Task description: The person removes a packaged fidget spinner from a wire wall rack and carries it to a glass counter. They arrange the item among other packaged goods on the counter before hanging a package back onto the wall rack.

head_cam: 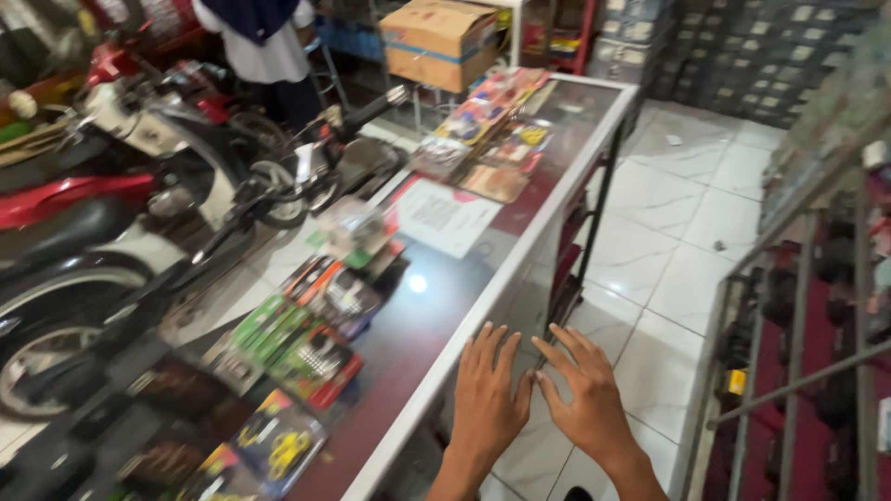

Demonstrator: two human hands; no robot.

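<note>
My left hand [487, 394] and my right hand [580, 394] are side by side with the fingers spread, flat against the near side of a glass display counter [436, 306] just below its white-framed edge. Neither hand holds anything. Packaged small parts [297, 348] in green, red and yellow wrappers lie under the glass top to the left of my hands. A white paper sheet [445, 215] lies further along the glass.
Motorcycles [139, 176] stand beyond the counter on the left, with a person in a white top [264, 46] behind them. A cardboard box [436, 39] sits at the counter's far end. A metal rack [807, 315] with dark parts lines the right. White tiled floor [677, 232] runs between.
</note>
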